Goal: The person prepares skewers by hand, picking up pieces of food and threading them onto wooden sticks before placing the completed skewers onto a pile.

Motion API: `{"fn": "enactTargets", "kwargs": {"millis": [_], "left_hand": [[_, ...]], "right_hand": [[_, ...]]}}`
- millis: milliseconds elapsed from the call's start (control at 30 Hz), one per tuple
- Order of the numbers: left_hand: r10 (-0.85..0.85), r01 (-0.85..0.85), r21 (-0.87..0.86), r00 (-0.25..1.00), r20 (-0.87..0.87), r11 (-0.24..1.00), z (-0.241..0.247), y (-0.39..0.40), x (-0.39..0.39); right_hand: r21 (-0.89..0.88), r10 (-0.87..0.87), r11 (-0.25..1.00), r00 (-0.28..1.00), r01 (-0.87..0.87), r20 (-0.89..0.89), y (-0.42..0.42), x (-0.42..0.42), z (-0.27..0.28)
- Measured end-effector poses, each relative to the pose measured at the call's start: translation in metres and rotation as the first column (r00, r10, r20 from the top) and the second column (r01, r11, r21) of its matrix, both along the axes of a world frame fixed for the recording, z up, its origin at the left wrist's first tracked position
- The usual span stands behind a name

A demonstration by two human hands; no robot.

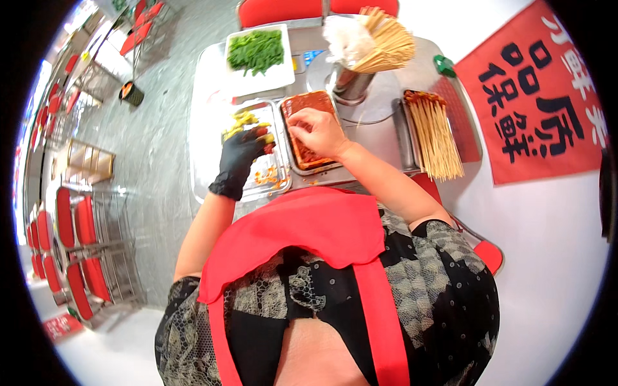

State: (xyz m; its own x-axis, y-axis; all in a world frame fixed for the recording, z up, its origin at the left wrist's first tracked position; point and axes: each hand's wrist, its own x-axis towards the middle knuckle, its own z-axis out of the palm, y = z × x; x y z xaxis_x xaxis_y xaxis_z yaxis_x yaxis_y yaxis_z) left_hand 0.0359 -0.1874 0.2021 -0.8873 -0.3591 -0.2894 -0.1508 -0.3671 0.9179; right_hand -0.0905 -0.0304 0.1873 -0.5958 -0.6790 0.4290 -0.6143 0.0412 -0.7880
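Note:
My left hand (236, 157), in a black glove, is over the left metal tray (260, 189) and holds pieces of reddish and yellow-green food (265, 137) at its fingertips. Yellow-green pieces, which look like cut peppers (240, 120), lie at that tray's far end, with orange-red scraps nearer me. My bare right hand (317, 132) hovers over a second metal tray (324, 169) filled with red sauced, meat-like pieces (311, 101). Its fingers are curled in towards the thumb; whether something thin sits between them cannot be made out.
A white tray of cut green vegetables (256, 50) stands at the back left. Behind the red tray is a metal container (352, 84) of bamboo skewers (386, 41) and a white plastic bag (345, 38). Loaded skewers (434, 135) lie in a tray at right. Red chairs (280, 12) stand beyond.

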Motion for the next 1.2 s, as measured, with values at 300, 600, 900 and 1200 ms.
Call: {"fn": "enactTargets", "kwargs": {"millis": [300,600,900,1200], "left_hand": [[0.082,-0.074,-0.076,0.991,0.105,0.994,-0.010,-0.003,0.002],[0.075,-0.066,-0.090,0.992,0.104,0.994,0.002,0.001,-0.006],[0.108,-0.103,-0.050,0.988,0.114,0.993,0.006,0.004,-0.014],[0.073,-0.057,-0.152,0.992,0.107,0.987,0.013,0.002,-0.011]], "right_hand": [[-0.336,-0.658,0.679,0.744,0.652,0.116,0.107,-0.113,0.013],[-0.658,-0.556,0.607,0.830,0.446,0.050,0.137,-0.101,0.112],[-0.365,-0.700,0.645,0.711,0.671,0.069,0.176,-0.122,0.069],[-0.272,-0.629,0.759,0.774,0.591,-0.072,0.120,-0.149,0.026]]}}
